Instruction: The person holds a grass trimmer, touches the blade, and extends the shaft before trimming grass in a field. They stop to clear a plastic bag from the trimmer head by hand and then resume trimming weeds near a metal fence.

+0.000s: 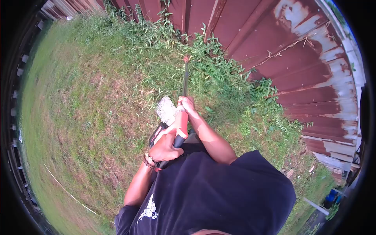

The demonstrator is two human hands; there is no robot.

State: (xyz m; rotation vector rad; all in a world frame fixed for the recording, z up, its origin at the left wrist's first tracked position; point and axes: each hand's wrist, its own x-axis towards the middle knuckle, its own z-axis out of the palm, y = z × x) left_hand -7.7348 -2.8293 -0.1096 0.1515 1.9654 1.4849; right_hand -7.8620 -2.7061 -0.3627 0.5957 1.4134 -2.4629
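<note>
Both hands hold a long grass trimmer point(181, 122) with a red-orange and black body. Its thin dark shaft point(185, 80) runs away from me to a small red head point(186, 58) among the weeds by the fence. My left hand point(164, 148), with a beaded bracelet at the wrist, is closed around the rear grip close to my body. Farther forward, my right hand point(187, 103) wraps around the front of the body where the shaft begins. A whitish, crumpled-looking shape point(165, 111) shows beside the trimmer, partly covered by it.
A rusty red-brown corrugated metal fence point(250, 35) curves along the front and right. Leafy weeds point(219, 78) grow thickly at its foot. Patchy grass point(86, 117) spreads to the left, with a pale line point(68, 192) lying on it. Blue objects point(332, 196) stand at the far right.
</note>
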